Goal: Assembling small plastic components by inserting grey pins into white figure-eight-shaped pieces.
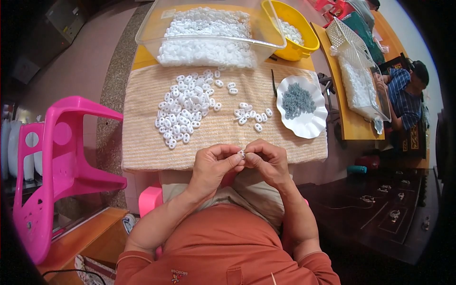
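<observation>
Clamping sm. wht pc (242,154) w/ fingertips of L hand (212,166) & R hand (269,164), holding nr striped towel (142,118) edge.

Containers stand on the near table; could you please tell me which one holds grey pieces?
It is the white plate, nearest the right hand; the clear bin and yellow tub hold white pieces.

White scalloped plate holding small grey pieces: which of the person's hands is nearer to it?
Right. In view, the right hand is below and left of the plate; the left hand, also below, is farther left.
</observation>
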Available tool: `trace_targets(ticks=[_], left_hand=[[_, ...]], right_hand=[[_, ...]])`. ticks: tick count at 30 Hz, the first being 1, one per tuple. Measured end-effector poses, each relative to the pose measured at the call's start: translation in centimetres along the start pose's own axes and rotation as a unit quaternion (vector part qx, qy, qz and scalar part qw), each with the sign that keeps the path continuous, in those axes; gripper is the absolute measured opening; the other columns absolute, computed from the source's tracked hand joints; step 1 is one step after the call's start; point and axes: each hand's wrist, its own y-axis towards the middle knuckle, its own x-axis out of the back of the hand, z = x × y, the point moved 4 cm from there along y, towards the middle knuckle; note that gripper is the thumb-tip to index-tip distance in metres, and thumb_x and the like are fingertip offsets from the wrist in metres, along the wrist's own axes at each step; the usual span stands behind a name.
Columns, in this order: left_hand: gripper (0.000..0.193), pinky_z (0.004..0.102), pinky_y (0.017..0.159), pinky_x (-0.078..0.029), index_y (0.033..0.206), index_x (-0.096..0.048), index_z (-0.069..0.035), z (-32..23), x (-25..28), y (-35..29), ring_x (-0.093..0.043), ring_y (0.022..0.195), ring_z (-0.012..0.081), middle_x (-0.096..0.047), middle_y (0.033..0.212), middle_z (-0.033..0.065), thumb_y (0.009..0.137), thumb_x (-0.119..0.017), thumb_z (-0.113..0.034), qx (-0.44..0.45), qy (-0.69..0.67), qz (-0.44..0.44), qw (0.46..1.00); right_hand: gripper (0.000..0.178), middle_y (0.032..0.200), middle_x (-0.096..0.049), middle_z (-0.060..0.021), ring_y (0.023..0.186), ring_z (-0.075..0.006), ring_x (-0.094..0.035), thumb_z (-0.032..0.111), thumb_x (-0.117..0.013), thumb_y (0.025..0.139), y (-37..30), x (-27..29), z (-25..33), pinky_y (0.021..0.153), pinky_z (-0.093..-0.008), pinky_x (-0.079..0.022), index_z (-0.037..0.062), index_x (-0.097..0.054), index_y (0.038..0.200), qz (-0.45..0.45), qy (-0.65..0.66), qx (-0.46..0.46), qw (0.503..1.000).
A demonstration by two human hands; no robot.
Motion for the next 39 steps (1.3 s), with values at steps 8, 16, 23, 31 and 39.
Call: trace_targets(ticks=[8,16,23,31,39], left_hand=[[0.019,0.0223,0.07,-0.056,0.103,-0.062,0.006,0.1,-0.1,-0.1,-0.065,0.076,0.0119,-0.068,0.089,0.0097,0.088,-0.065,-0.005,-0.023,0.009,0.005,1.0],[0.018,0.0228,0.071,-0.057,0.103,-0.062,0.005,0.0,-0.2,-0.3,-0.066,0.076,0.0117,-0.067,0.089,0.0099,0.088,-0.065,-0.005,-0.049,0.002,0.017,0.999],[0.016,0.0217,0.071,-0.056,0.102,-0.062,0.004,-0.1,-0.4,-0.2,-0.065,0.077,0.0108,-0.067,0.089,0.0093,0.089,-0.064,-0.005,-0.052,-0.01,0.017,0.998],[0.018,0.0214,0.071,-0.055,0.104,-0.062,0.004,-0.1,-0.3,-0.3,-0.065,0.077,0.0106,-0.067,0.091,0.0085,0.09,-0.064,-0.007,-0.048,0.0,0.024,0.999],[0.018,0.0237,0.073,-0.056,0.105,-0.062,0.002,0.3,-0.1,0.0,-0.065,0.078,0.0111,-0.067,0.091,0.0078,0.089,-0.064,-0.006,-0.031,-0.007,0.023,0.999]], right_hand=[[0.009,0.09,-0.062,-0.006,0.077,-0.0089,-0.059,0.004,-0.061,0.091,-0.1,-0.1,-0.3,0.067,-0.0209,-0.049,-0.0046,-0.064,0.091,0.006,0.035,-0.031,0.999],[0.01,0.087,-0.062,-0.0057,0.073,-0.0085,-0.056,0.005,-0.062,0.09,0.0,-0.3,-0.2,0.063,-0.0211,-0.046,-0.0046,-0.064,0.092,0.016,0.073,-0.039,0.996],[0.012,0.089,-0.063,-0.0057,0.073,-0.0077,-0.057,0.006,-0.061,0.091,0.0,-0.4,0.0,0.064,-0.0204,-0.047,-0.0042,-0.064,0.095,0.006,0.097,-0.035,0.995],[0.022,0.095,-0.065,-0.0066,0.078,-0.0097,-0.062,0.005,-0.063,0.089,-0.2,-0.1,-0.2,0.069,-0.0215,-0.051,-0.0039,-0.062,0.109,0.014,0.113,-0.098,0.989],[0.031,0.094,-0.067,-0.0079,0.08,-0.012,-0.065,0.0,-0.066,0.085,-0.3,0.9,-1.3,0.071,-0.0247,-0.054,-0.0033,-0.06,0.115,0.003,0.093,-0.063,0.994]])
